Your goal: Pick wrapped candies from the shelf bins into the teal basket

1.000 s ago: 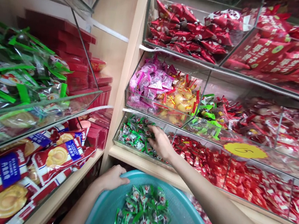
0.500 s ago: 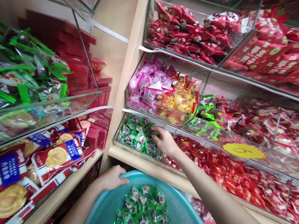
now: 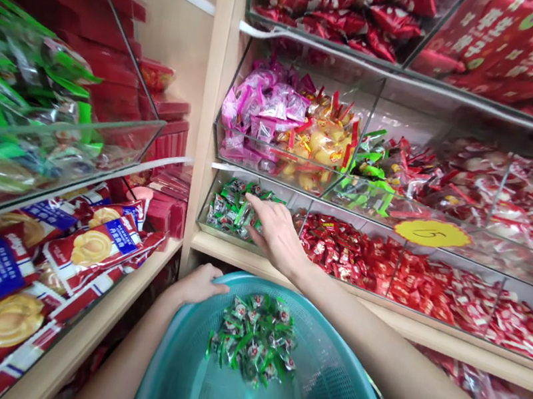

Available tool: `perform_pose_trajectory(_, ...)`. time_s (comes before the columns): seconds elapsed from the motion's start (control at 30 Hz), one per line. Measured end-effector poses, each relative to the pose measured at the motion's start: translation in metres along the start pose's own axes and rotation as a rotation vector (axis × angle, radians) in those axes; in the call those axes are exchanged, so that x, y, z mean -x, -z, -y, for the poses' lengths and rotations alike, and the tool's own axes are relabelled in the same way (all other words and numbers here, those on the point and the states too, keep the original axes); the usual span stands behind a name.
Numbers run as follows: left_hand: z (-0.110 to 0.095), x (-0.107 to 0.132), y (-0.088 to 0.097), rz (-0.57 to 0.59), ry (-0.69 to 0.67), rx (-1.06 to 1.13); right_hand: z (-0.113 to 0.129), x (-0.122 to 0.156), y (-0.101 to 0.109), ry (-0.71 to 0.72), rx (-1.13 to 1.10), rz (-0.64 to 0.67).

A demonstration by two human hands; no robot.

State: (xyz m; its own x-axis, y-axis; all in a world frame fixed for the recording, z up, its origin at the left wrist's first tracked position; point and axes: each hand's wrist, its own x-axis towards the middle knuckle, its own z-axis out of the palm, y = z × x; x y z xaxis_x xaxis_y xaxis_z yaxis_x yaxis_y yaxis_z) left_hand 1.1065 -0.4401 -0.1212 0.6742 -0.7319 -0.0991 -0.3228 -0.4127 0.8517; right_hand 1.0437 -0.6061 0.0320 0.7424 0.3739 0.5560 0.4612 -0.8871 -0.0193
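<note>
My left hand (image 3: 200, 283) is closed over the left rim of a teal plastic basket (image 3: 349, 347), fingers wrapped on its edge. On the basket's floor lies a heap of small wrapped candies (image 3: 257, 340) in clear and green wrappers. Above and beyond the basket, my right hand (image 3: 274, 231) reaches over the lowest clear bin, its index finger and thumb apart. Just beyond those fingertips are similar green-wrapped candies (image 3: 229, 210) in the bin's left compartment. The hand covers part of that compartment, so contact with the candies is hard to judge.
Right of that compartment are red-wrapped candies (image 3: 334, 251). A yellow price tag (image 3: 433, 233) hangs above them. Cookie packs (image 3: 93, 239) fill the left shelf, whose wooden edge (image 3: 112, 310) runs close to my left arm. Clear bins (image 3: 274, 153) overhang the right hand.
The view has shifted, so shelves and basket appear higher. My right hand has moved left over the bin, its fingers now further extended. My left hand stays on the basket rim.
</note>
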Motion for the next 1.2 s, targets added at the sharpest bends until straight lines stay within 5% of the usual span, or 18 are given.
perform_pose_trajectory(0.13, -0.003, 0.001, 0.0, 0.017, 0.006, 0.03, 0.02, 0.056, 0.004, 0.025, -0.105, 0.095)
perform_pose_trajectory(0.27, -0.007, 0.002, 0.0, 0.014, 0.024, 0.007, 0.021, 0.112, -0.016, -0.239, -0.213, 0.158)
perform_pose_trajectory(0.4, -0.007, 0.001, 0.0, 0.005, 0.006, -0.045, 0.014, 0.135, -0.031, -0.395, -0.233, 0.238)
perform_pose_trajectory(0.7, -0.005, 0.001, -0.001, -0.005, 0.014, -0.06, 0.024, 0.133, -0.056, -0.274, 0.198, 0.437)
perform_pose_trajectory(0.9, 0.002, -0.001, -0.001, -0.019, 0.001, -0.077, 0.024, 0.138, -0.071, -0.253, 0.369, 0.453)
perform_pose_trajectory(1.03, 0.004, -0.002, -0.001, -0.017, 0.002, -0.072, 0.026, 0.124, -0.049, -0.232, 0.33, 0.382)
perform_pose_trajectory(1.2, 0.002, -0.001, -0.002, -0.016, 0.01, -0.056, 0.017, 0.067, -0.002, -0.192, 0.305, 0.208)
